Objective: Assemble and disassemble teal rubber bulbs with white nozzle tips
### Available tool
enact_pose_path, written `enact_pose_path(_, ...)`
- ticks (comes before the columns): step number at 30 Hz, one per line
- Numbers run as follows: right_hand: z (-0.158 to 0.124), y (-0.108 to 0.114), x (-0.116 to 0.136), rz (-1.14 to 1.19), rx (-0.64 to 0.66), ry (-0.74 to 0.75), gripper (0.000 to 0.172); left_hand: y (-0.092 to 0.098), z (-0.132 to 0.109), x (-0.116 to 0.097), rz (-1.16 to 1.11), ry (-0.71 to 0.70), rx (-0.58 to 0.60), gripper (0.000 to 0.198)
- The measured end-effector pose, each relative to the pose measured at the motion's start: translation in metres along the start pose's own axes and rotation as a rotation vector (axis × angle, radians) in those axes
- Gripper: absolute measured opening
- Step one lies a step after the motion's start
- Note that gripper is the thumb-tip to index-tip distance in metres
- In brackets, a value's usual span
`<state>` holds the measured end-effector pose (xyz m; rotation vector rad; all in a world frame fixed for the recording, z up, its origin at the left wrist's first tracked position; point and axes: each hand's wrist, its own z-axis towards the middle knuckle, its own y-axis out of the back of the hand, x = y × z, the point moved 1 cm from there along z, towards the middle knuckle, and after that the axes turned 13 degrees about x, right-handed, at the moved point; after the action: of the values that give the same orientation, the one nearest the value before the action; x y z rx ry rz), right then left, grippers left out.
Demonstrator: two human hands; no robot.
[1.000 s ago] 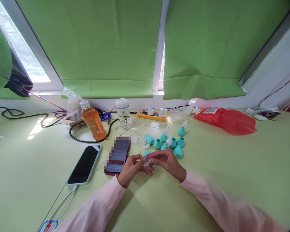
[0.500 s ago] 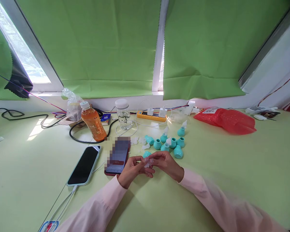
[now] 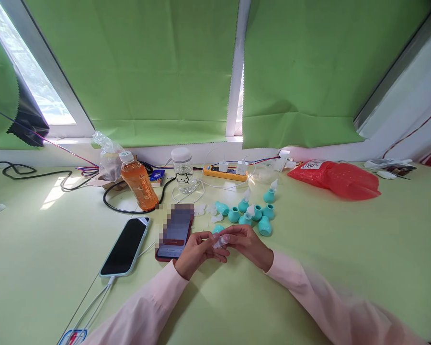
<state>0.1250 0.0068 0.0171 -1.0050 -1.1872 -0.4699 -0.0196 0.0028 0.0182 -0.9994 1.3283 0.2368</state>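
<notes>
My left hand (image 3: 201, 250) and my right hand (image 3: 247, 243) meet over the table, both closed on one small translucent white plastic nozzle (image 3: 221, 241). Thumbs and fingertips of both hands pinch it and cover part of it. Just beyond the fingers lies a teal bulb (image 3: 218, 229), partly hidden by them. Several more teal bulbs stand or lie behind my right hand, such as an open-necked one (image 3: 233, 214). A few carry a white tip, like the upright bulb (image 3: 269, 195) at the back. Loose white nozzle pieces (image 3: 217, 218) lie left of the bulbs.
Left of my hands are a red-edged phone (image 3: 175, 235) and a pale-cased phone (image 3: 125, 247) with a cable plugged in. Farther back stand an orange drink bottle (image 3: 139, 182), a clear jar (image 3: 183, 172) and a yellow power strip (image 3: 225, 173). A red plastic bag (image 3: 339, 178) lies right.
My fingers have shifted slightly around the white nozzle, and more of it shows between them. The bulbs and everything else on the table stay in place.
</notes>
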Motion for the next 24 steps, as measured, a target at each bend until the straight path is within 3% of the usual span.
enact_pose_path(4, -0.001, -0.001, 0.002, -0.173, -0.086, 0.051, 0.015, -0.005, -0.002, 0.0, 0.113, 0.011, -0.099, 0.033)
enact_pose_path(7, -0.002, -0.002, 0.003, -0.246, -0.11, 0.079, 0.015, -0.01, -0.003, -0.001, 0.195, -0.017, -0.094, 0.033)
enact_pose_path(11, -0.001, -0.002, 0.007, -0.218, -0.077, 0.109, 0.018, -0.006, -0.004, -0.004, 0.147, -0.047, -0.102, 0.031)
enact_pose_path(14, -0.001, 0.004, 0.017, -0.331, -0.104, 0.137, 0.019, 0.002, -0.004, -0.006, 0.079, -0.079, -0.157, 0.023)
enact_pose_path(17, -0.002, 0.011, 0.028, -0.616, -0.121, 0.171, 0.016, 0.008, -0.004, -0.007, 0.063, -0.122, -0.191, 0.019)
enact_pose_path(20, -0.003, 0.017, 0.028, -1.079, -0.066, 0.189, 0.016, 0.009, -0.004, -0.006, 0.059, -0.142, -0.196, 0.018)
enact_pose_path(24, -0.003, 0.022, 0.012, -1.563, -0.03, 0.117, 0.035, 0.008, -0.003, -0.006, 0.033, -0.165, -0.181, 0.023)
